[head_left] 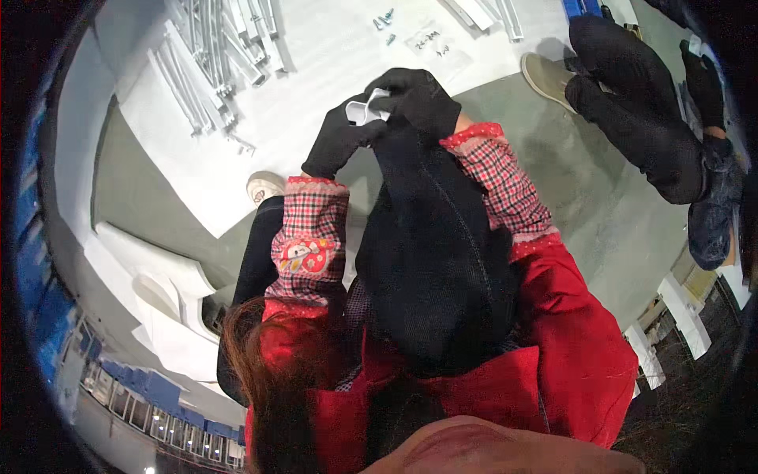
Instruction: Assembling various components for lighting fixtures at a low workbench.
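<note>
Both my hands wear black gloves and meet in front of my raised knee. Between them is a small white bent piece (362,114) with curved, folded edges; whether it is metal or plastic I cannot tell. My left hand (332,142) is closed on its lower left side. My right hand (422,101) grips it from the upper right, fingers curled over its edge. The gloves cover part of the piece.
White metal profiles (197,79) lie piled on a white sheet (316,47) at the far left, more profiles (482,12) at the top. Several bolts (384,19) and clear plastic bags (433,43) lie between. Another person (632,103) sits at right. Crumpled white sheeting (158,292) is at left.
</note>
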Demonstrator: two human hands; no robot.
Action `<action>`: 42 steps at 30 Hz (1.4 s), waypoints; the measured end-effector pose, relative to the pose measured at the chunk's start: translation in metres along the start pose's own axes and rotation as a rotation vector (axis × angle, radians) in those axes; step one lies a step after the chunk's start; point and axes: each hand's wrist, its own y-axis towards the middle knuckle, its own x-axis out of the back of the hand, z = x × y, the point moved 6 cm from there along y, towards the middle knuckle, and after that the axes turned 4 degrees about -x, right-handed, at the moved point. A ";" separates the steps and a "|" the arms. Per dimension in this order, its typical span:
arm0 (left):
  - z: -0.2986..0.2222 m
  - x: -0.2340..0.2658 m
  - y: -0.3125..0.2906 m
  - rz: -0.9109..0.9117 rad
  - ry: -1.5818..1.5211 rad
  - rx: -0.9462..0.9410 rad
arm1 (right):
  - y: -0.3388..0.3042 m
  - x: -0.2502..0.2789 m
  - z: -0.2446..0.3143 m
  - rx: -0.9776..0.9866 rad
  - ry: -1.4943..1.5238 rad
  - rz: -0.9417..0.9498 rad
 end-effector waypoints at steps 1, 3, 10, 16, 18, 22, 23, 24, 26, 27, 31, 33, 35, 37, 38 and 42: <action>0.007 0.005 -0.003 -0.006 0.006 0.007 | 0.001 -0.004 -0.002 -0.079 0.084 -0.041; 0.024 0.011 -0.008 -0.053 0.040 0.093 | 0.003 -0.015 -0.052 -0.288 0.194 -0.163; 0.017 0.036 0.000 -0.340 -0.072 0.106 | 0.046 -0.013 -0.155 -0.404 -0.489 -0.279; 0.013 0.038 -0.003 -0.408 -0.165 0.068 | 0.055 -0.018 -0.181 -0.394 -0.807 -0.370; 0.010 0.039 -0.005 -0.464 -0.187 0.073 | 0.054 -0.010 -0.173 -0.352 -0.823 -0.343; 0.009 0.046 0.000 -0.479 -0.157 0.065 | 0.062 0.010 -0.127 -0.309 -0.349 -0.375; 0.010 0.046 0.001 -0.484 -0.165 0.066 | 0.060 0.014 -0.109 -0.233 -0.131 -0.415; 0.010 0.056 -0.007 -0.529 -0.145 0.034 | 0.065 0.004 -0.075 -0.220 -0.151 -0.372; 0.007 0.066 -0.011 -0.554 -0.088 -0.014 | 0.061 -0.005 -0.027 -0.306 0.076 -0.274; 0.006 0.063 -0.009 -0.548 -0.097 -0.017 | 0.055 -0.005 -0.014 -0.392 0.181 -0.249; 0.001 0.045 0.001 -0.507 -0.149 0.013 | 0.038 0.001 0.004 -0.218 0.065 -0.339; 0.004 0.041 -0.001 -0.497 -0.188 0.077 | 0.031 -0.006 -0.001 -0.341 0.226 -0.316; 0.006 0.042 -0.004 -0.487 -0.232 0.120 | 0.032 -0.012 -0.001 -0.326 0.156 -0.305; 0.001 0.042 -0.004 -0.461 -0.193 0.062 | 0.035 -0.009 0.007 -0.349 0.182 -0.285; 0.000 0.043 -0.003 -0.478 -0.206 0.074 | 0.037 -0.006 0.012 -0.364 0.171 -0.288; 0.003 0.039 -0.002 -0.465 -0.190 0.021 | 0.038 -0.014 0.006 -0.260 0.079 -0.286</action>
